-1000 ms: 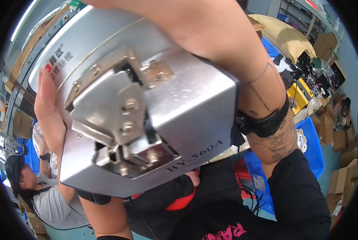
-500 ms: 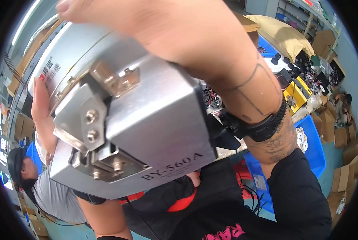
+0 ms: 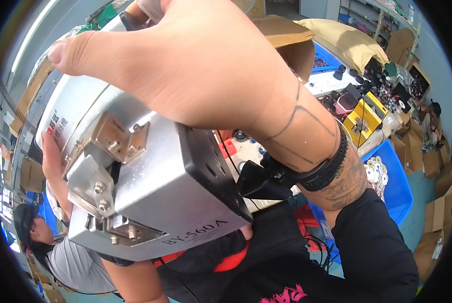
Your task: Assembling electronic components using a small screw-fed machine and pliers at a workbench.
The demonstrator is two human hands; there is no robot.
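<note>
A heavy-looking silver metal machine (image 3: 150, 187), with a boxy body, a rounded drum-like upper part and small screwed-on brackets (image 3: 97, 189), is held tilted in front of my chest. My right hand (image 3: 185, 65) reaches across its top from the right, thumb stretched along the drum and the other fingers curled over the far side, partly hidden. My left hand (image 3: 53, 159) clasps the machine's left side. Only some of its fingers show, and the body hides the rest. A black strap with a dark block circles my right wrist.
Right of the machine, a workbench (image 3: 327, 83) carries a yellow fixture (image 3: 365, 118) and many small black parts. A blue bin (image 3: 400, 187) with white round pieces stands below. Another person (image 3: 79, 257) sits at the lower left. Cardboard boxes (image 3: 433, 217) line the right.
The machine has shifted slightly left and turned, showing more of its black vented side. My right hand has come further into view with it; both hands still hold on.
</note>
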